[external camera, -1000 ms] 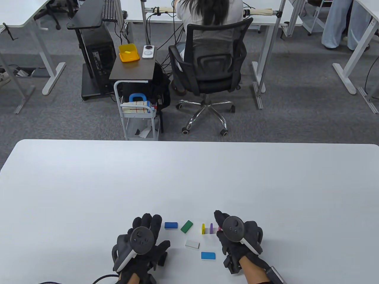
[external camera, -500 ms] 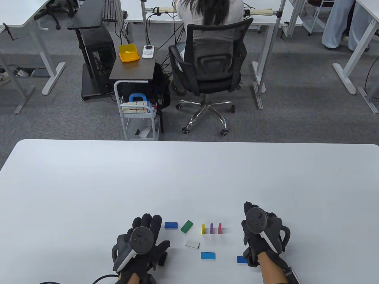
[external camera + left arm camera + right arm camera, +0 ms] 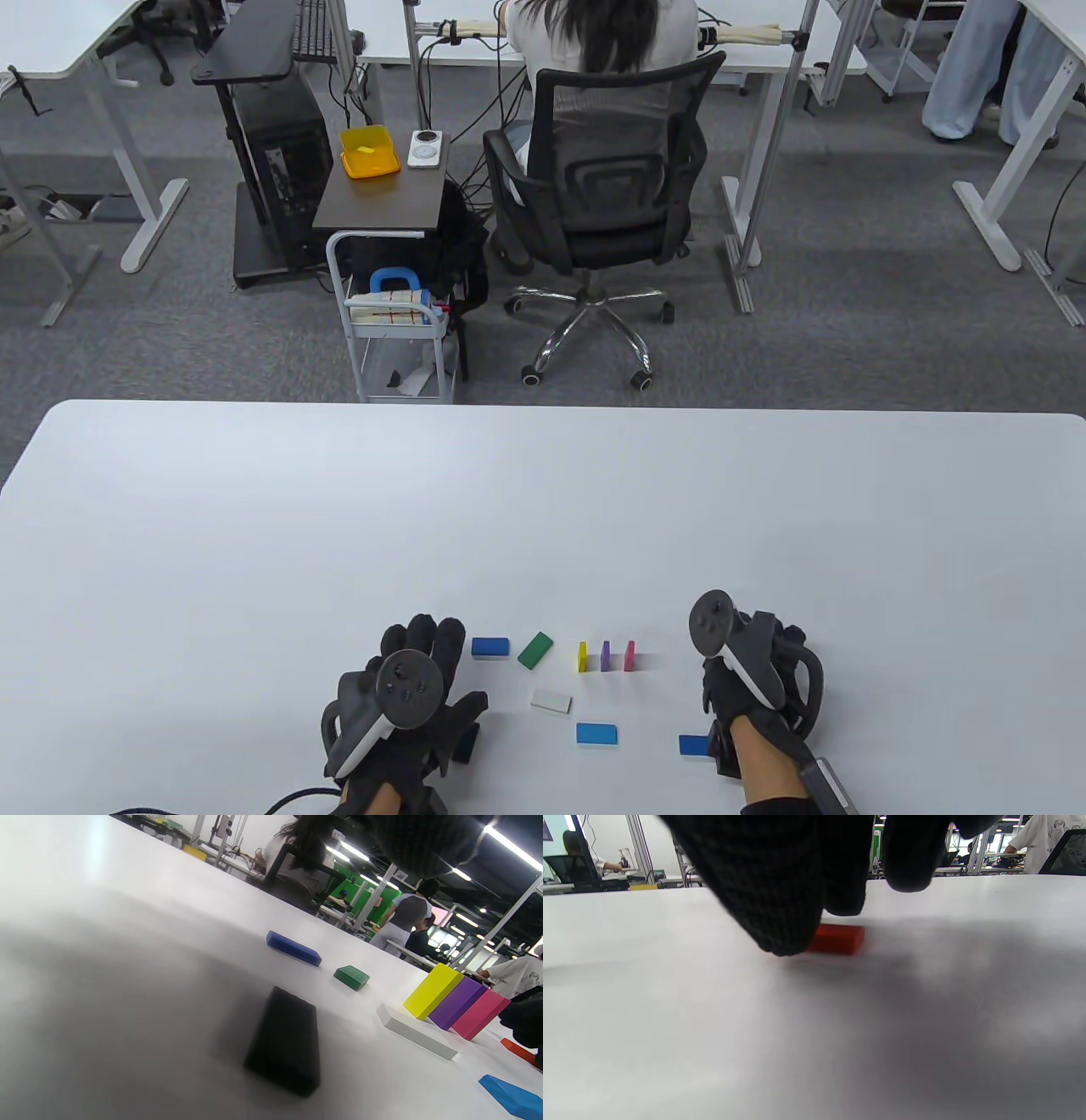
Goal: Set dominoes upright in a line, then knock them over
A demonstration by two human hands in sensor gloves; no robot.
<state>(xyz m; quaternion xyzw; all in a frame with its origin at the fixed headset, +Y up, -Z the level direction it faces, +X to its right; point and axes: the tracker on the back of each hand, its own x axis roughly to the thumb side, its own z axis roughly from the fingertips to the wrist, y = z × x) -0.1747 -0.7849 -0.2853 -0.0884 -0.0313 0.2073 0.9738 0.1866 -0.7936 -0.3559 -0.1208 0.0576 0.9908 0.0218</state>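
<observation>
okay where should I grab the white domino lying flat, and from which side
Judging by its pose, pinch the white domino across its two long edges from straight above. It lies flat on the table with bare surface all round, and the long edges are the closer pair.

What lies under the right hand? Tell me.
Under the right hand, the right wrist view shows a red domino lying flat on the table, just beyond the fingertips. The table view hides it under the glove; whether the fingers touch it is unclear.
</observation>
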